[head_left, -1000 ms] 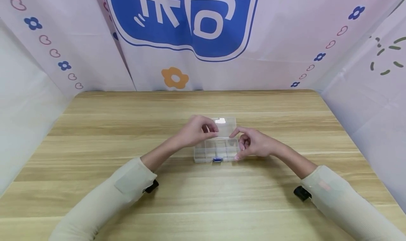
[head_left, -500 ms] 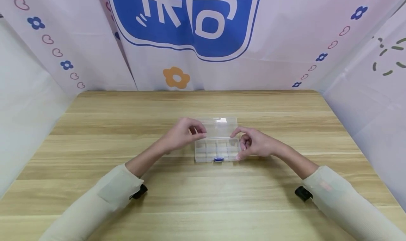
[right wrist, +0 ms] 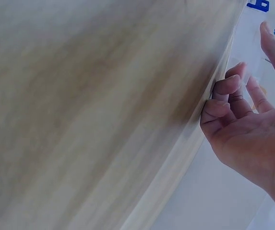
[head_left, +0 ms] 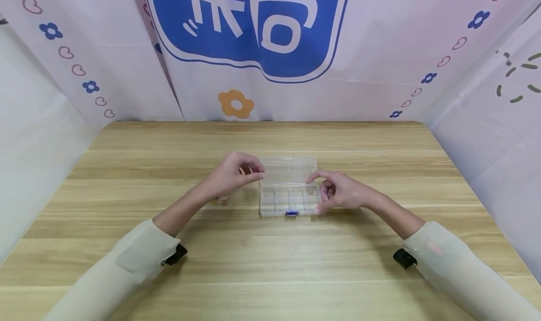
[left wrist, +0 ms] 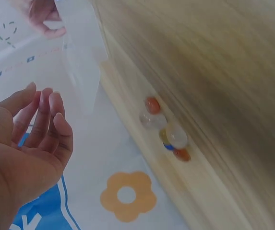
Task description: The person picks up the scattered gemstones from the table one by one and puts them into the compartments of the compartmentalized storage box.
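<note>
The left hand [head_left: 233, 173] hovers loosely open beside the clear compartment box [head_left: 289, 194] at mid-table. The right hand [head_left: 338, 192] rests against its right end, fingers curled on it.

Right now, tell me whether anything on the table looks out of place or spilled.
A few small beads, orange, clear and blue, lie loose on the table left of the open clear organizer box, outside its compartments, near the left hand. Nothing else stands out.
</note>
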Tool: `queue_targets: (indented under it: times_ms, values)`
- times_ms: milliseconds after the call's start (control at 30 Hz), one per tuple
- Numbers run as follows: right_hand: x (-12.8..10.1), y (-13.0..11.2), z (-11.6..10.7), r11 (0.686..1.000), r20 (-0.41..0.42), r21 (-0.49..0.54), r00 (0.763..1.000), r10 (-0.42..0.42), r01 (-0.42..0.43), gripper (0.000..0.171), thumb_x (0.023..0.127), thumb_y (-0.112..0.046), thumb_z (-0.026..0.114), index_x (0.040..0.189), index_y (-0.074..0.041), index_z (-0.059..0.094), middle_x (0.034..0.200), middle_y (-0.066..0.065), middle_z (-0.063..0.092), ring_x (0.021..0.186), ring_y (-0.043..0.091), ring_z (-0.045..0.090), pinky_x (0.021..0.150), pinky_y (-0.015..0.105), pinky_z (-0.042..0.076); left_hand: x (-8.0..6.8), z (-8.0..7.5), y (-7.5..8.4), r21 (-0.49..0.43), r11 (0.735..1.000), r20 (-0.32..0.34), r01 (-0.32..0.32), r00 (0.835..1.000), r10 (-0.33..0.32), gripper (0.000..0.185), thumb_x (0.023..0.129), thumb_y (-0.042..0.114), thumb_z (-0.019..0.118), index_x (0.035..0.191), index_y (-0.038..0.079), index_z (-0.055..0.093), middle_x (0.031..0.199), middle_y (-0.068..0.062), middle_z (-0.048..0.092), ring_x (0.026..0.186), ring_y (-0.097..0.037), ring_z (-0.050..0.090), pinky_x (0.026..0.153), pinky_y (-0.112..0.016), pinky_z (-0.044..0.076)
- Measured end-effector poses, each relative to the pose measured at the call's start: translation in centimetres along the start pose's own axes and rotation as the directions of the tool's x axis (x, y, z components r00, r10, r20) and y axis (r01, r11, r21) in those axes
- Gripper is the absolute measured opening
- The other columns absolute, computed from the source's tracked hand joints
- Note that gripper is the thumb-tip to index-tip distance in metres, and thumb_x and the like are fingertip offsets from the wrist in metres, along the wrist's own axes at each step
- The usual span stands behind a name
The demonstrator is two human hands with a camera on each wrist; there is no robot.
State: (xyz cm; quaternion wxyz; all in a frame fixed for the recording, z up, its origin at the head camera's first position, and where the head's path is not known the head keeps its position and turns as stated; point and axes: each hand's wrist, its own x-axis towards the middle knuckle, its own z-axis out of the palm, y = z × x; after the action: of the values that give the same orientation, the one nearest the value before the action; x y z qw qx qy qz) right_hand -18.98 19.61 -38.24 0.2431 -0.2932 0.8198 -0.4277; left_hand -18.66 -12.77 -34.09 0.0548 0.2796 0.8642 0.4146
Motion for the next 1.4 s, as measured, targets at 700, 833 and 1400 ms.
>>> queue_targets:
  times_ms: [700,833,1400]
  values:
    - [0.1,0.1,0.0,1.000,-0.005,-0.006,1.000,0.007,-0.007,0.066,0.081,-0.004,0.088,0.136,0.006,0.052,0.075,0.003,0.059,0.067,0.013,0.049,0.063,0.022,0.042,-2.5,-2.1,-2.5,0.021,0.999,-0.028,0.043,0.999,-0.042,0.006,0.094,0.002,0.074,0.096,-0.004,0.076,0.090,-0.008,0.074,0.079,-0.019,0.066,0.070,-0.026,0.056]
    - [0.2,-0.1,0.0,1.000,-0.003,-0.008,1.000,0.009,-0.009,0.066,0.081,-0.004,0.088,0.136,0.005,0.053,0.075,0.003,0.059,0.067,0.013,0.049,0.063,0.022,0.042,-3.2,-2.4,-3.4,0.031,0.998,-0.028,0.052,0.998,-0.052,0.007,0.094,0.001,0.074,0.098,-0.004,0.076,0.089,-0.008,0.074,0.079,-0.019,0.066,0.071,-0.025,0.056]
    - [0.2,0.1,-0.1,1.000,-0.003,-0.023,1.000,0.006,-0.006,0.065,0.080,-0.004,0.088,0.134,0.004,0.053,0.075,0.003,0.059,0.067,0.013,0.049,0.062,0.022,0.041,-5.6,-3.9,-5.6,0.074,0.989,-0.045,0.130,0.991,-0.127,0.013,0.095,0.002,0.074,0.104,-0.006,0.076,0.095,-0.012,0.074,0.083,-0.019,0.065,0.072,-0.024,0.054]
